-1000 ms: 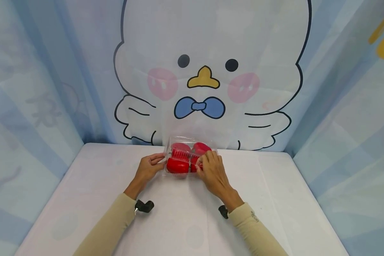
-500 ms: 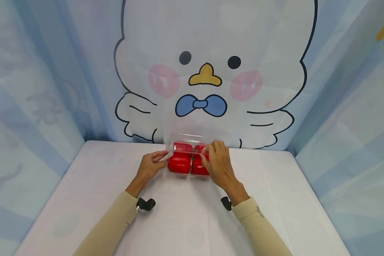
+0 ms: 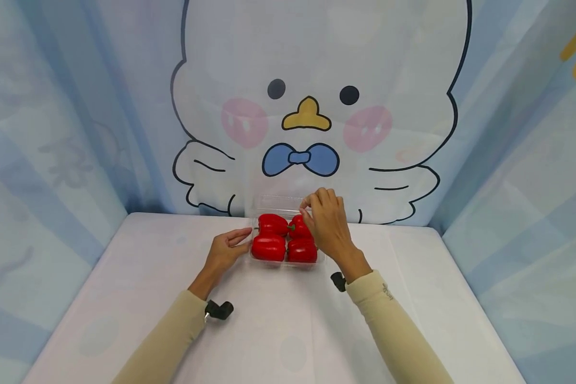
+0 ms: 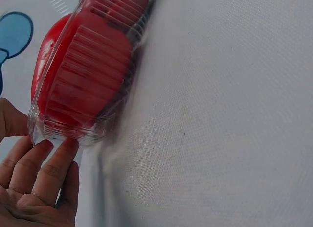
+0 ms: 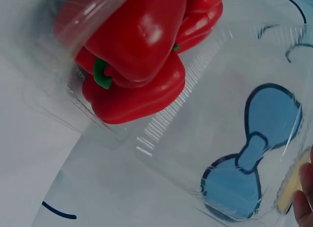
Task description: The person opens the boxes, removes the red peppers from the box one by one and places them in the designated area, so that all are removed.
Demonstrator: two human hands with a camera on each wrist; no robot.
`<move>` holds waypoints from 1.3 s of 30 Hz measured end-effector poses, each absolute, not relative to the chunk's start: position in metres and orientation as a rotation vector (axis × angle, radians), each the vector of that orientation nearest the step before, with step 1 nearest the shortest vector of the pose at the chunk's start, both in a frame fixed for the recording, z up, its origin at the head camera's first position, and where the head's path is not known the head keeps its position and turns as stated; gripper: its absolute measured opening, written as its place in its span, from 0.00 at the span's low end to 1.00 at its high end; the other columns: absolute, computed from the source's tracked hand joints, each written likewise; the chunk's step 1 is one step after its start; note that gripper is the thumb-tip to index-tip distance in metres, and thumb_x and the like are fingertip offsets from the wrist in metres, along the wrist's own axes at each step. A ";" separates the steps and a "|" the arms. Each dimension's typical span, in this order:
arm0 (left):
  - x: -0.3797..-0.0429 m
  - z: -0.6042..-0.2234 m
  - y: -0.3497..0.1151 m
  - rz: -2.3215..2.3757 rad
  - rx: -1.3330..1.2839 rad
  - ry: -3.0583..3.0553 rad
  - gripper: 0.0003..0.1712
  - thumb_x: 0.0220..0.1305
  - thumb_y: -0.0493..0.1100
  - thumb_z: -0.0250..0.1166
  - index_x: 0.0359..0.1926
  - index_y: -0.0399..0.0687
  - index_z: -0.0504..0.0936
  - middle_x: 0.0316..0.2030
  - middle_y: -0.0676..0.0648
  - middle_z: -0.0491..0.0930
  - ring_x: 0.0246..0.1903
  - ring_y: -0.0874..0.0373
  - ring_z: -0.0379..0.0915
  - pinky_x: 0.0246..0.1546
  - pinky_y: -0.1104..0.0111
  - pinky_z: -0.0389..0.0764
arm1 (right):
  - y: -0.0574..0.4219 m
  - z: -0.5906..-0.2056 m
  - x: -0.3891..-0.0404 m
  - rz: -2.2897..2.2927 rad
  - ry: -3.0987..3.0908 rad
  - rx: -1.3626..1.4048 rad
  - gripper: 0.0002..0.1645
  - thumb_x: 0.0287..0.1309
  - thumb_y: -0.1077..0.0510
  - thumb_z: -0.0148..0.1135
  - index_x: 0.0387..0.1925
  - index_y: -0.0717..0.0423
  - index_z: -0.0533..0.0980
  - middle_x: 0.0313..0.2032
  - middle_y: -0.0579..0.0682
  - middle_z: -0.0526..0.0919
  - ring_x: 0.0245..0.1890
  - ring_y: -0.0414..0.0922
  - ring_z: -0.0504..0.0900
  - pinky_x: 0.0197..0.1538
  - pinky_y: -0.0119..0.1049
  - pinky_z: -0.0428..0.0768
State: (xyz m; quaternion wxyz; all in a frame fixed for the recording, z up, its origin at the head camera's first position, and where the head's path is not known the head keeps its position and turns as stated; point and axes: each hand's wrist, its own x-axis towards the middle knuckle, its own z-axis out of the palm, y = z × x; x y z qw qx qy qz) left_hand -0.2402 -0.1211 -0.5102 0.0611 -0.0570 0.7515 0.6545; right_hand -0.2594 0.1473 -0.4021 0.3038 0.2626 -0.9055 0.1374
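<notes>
Several red bell peppers (image 3: 269, 247) with green stems (image 5: 100, 74) lie in two rows in a hinged clear plastic box (image 3: 280, 264) near the table's back edge. Its clear lid (image 3: 280, 203) stands raised at the back, against the printed bow tie in the right wrist view. My left hand (image 3: 225, 248) grips the box's left end, thumb at the rim and fingertips against the ribbed side wall, as the left wrist view shows. My right hand (image 3: 330, 224) pinches the lid near its right edge; only its fingertips (image 5: 305, 185) show in the right wrist view.
A table with a white cloth (image 3: 254, 330) lies under the box. Right behind it hangs a curtain (image 3: 312, 42) printed with a cartoon bird, and more curtains stand at both sides. Small black devices (image 3: 219, 309) sit at both wrists.
My right hand has lifted the lid up and back, from low across the peppers to behind them, so the peppers now lie uncovered. My left hand stays at the box's left end.
</notes>
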 end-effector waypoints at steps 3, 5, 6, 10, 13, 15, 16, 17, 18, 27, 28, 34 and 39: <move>-0.238 -0.510 -0.120 1.994 -0.160 2.272 0.27 0.73 0.39 0.68 0.71 0.46 0.79 0.70 0.42 0.79 0.73 0.44 0.74 0.72 0.52 0.75 | 0.146 -0.396 -0.268 0.359 -2.398 0.661 0.10 0.68 0.56 0.72 0.43 0.56 0.80 0.41 0.55 0.77 0.46 0.52 0.73 0.45 0.44 0.70; -0.237 -0.509 -0.118 2.001 -0.152 2.275 0.27 0.73 0.39 0.68 0.71 0.46 0.79 0.70 0.42 0.79 0.72 0.43 0.74 0.71 0.53 0.75 | 0.146 -0.392 -0.274 0.354 -2.396 0.642 0.10 0.68 0.56 0.72 0.43 0.56 0.81 0.41 0.55 0.77 0.47 0.53 0.73 0.45 0.45 0.71; -0.237 -0.509 -0.117 2.007 -0.153 2.276 0.27 0.73 0.38 0.68 0.71 0.46 0.79 0.70 0.42 0.79 0.72 0.44 0.75 0.71 0.54 0.76 | 0.145 -0.390 -0.276 0.354 -2.394 0.637 0.10 0.68 0.56 0.72 0.43 0.57 0.81 0.41 0.55 0.77 0.47 0.53 0.73 0.45 0.45 0.71; -0.237 -0.510 -0.115 2.012 -0.151 2.296 0.27 0.73 0.38 0.68 0.71 0.46 0.79 0.70 0.43 0.79 0.71 0.44 0.76 0.69 0.55 0.78 | 0.144 -0.385 -0.287 0.346 -2.366 0.620 0.09 0.68 0.56 0.72 0.42 0.56 0.81 0.41 0.56 0.78 0.46 0.53 0.73 0.45 0.45 0.71; -0.239 -0.513 -0.114 2.015 -0.155 2.304 0.27 0.73 0.38 0.68 0.71 0.47 0.79 0.70 0.43 0.79 0.71 0.44 0.77 0.69 0.56 0.78 | 0.141 -0.383 -0.296 0.359 -2.336 0.606 0.09 0.68 0.56 0.72 0.42 0.57 0.81 0.40 0.56 0.78 0.45 0.53 0.74 0.44 0.45 0.71; -0.239 -0.515 -0.114 2.019 -0.161 2.303 0.27 0.73 0.38 0.68 0.71 0.47 0.79 0.70 0.43 0.80 0.70 0.44 0.77 0.69 0.55 0.78 | 0.139 -0.381 -0.302 0.386 -2.317 0.591 0.08 0.68 0.57 0.72 0.42 0.58 0.82 0.38 0.56 0.79 0.43 0.53 0.75 0.43 0.45 0.72; -0.239 -0.515 -0.114 2.023 -0.164 2.300 0.27 0.73 0.38 0.68 0.71 0.47 0.80 0.70 0.43 0.80 0.70 0.44 0.77 0.69 0.55 0.78 | 0.137 -0.380 -0.304 0.401 -2.308 0.584 0.08 0.68 0.58 0.71 0.41 0.58 0.82 0.37 0.57 0.79 0.42 0.54 0.75 0.43 0.45 0.73; -0.239 -0.514 -0.113 2.027 -0.168 2.296 0.27 0.72 0.38 0.68 0.70 0.47 0.80 0.70 0.43 0.80 0.70 0.44 0.77 0.69 0.55 0.78 | 0.136 -0.379 -0.307 0.416 -2.299 0.574 0.07 0.68 0.59 0.71 0.41 0.59 0.82 0.36 0.57 0.79 0.42 0.54 0.76 0.43 0.45 0.74; -0.239 -0.514 -0.112 2.032 -0.168 2.293 0.27 0.72 0.37 0.68 0.70 0.46 0.80 0.69 0.43 0.80 0.70 0.44 0.77 0.69 0.55 0.78 | 0.135 -0.379 -0.309 0.429 -2.294 0.560 0.07 0.69 0.59 0.71 0.41 0.59 0.83 0.36 0.57 0.80 0.41 0.54 0.76 0.42 0.45 0.74; -0.240 -0.515 -0.107 2.040 -0.168 2.293 0.27 0.72 0.37 0.68 0.70 0.47 0.80 0.69 0.42 0.80 0.70 0.43 0.77 0.69 0.54 0.78 | 0.131 -0.378 -0.327 0.544 -2.335 0.469 0.10 0.71 0.56 0.69 0.47 0.59 0.84 0.36 0.56 0.81 0.41 0.55 0.77 0.43 0.46 0.74; -0.240 -0.516 -0.106 2.039 -0.167 2.293 0.27 0.72 0.37 0.68 0.70 0.47 0.80 0.69 0.42 0.80 0.70 0.44 0.77 0.69 0.54 0.77 | 0.132 -0.378 -0.328 0.547 -2.351 0.465 0.12 0.71 0.56 0.69 0.49 0.58 0.83 0.37 0.56 0.81 0.42 0.55 0.77 0.44 0.46 0.74; -0.241 -0.518 -0.103 2.038 -0.160 2.304 0.27 0.71 0.37 0.68 0.69 0.48 0.81 0.69 0.44 0.81 0.69 0.46 0.78 0.68 0.56 0.78 | 0.139 -0.377 -0.325 0.556 -2.399 0.482 0.22 0.71 0.54 0.69 0.62 0.57 0.80 0.41 0.57 0.82 0.46 0.56 0.78 0.46 0.48 0.76; -0.241 -0.518 -0.101 2.033 -0.154 2.309 0.26 0.72 0.39 0.69 0.69 0.49 0.81 0.69 0.45 0.81 0.70 0.47 0.78 0.68 0.57 0.79 | 0.148 -0.376 -0.313 0.676 -2.402 0.480 0.26 0.70 0.54 0.70 0.66 0.56 0.78 0.44 0.58 0.83 0.49 0.57 0.78 0.46 0.49 0.81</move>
